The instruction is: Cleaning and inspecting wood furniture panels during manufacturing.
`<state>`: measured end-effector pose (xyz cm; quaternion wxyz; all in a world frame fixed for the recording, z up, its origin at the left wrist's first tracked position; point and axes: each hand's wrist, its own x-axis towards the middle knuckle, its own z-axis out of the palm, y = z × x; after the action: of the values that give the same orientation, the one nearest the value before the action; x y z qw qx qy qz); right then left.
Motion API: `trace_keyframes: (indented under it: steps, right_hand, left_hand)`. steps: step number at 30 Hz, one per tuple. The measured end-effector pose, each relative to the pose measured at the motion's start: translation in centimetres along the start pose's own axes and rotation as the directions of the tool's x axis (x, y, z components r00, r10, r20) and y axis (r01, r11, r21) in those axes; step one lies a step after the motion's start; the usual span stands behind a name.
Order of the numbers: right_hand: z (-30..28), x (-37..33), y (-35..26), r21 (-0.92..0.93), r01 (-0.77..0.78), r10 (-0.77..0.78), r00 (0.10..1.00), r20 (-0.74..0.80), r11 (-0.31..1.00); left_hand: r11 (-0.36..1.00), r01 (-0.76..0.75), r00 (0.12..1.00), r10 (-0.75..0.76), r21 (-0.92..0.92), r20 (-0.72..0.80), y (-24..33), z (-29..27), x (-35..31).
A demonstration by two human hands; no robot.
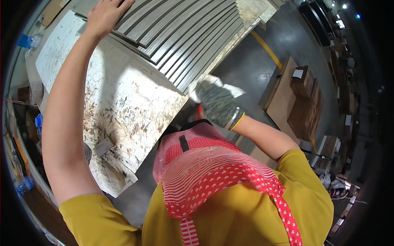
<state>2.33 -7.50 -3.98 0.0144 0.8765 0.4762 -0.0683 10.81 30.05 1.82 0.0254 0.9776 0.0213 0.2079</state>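
Long grey wood-grained slats (180,37) lie overlapping in a fanned row on a paint-stained work table (119,119). My bare left hand (106,17) rests at their far left end, fingers stretched out; its tips meet the top edge of the picture. At the table's right edge, close to the near end of the slats, my right hand (217,103) wears a dark patterned glove with a yellow-edged cuff. A crumpled white cloth (234,89) is bunched in that hand and sticks out on both sides. The gloved fingers are partly hidden by the cloth and blur.
A small flat grey block (103,146) lies on the table near a crumpled sheet at its close corner. To the right, brown cardboard boxes (303,110) stand on the floor beside a yellow line (266,48). A blue-capped bottle (29,41) is at the far left.
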Motion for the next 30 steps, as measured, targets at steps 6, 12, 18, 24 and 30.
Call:
trace_keyframes:
  steps: [6, 12, 18, 24, 30]
  right_hand:
    - [-3.1, -0.4, 2.2, 0.321, 0.069, -0.027, 0.991, -0.132, 0.945]
    - [0.4, 1.1, 2.7, 0.151, -0.075, 0.117, 0.948, -0.294, 0.986]
    - [-0.5, 0.2, -2.7, 0.205, 0.298, -0.278, 0.953, -0.121, 0.932]
    - [-4.0, -0.5, 2.0, 0.849, 0.098, 0.041, 0.989, -0.139, 0.519]
    - [1.4, 2.9, 0.8, 0.426, 0.114, 0.062, 0.924, -0.377, 0.898]
  left_hand:
    - [0.997, 0.030, 1.000, -0.030, 0.076, 0.000, -0.4, 0.4, -0.7]
    - [0.999, 0.036, 0.999, -0.036, 0.026, 0.002, 0.0, 0.3, -0.2]
    - [0.999, -0.010, 0.999, 0.011, 0.037, -0.039, -0.3, 0.1, 0.1]
    - [0.998, 0.040, 0.999, -0.041, 0.043, 0.005, 0.4, -0.3, -0.8]
    - [0.999, 0.025, 0.999, -0.025, 0.026, 0.022, 0.6, -0.3, 0.0]
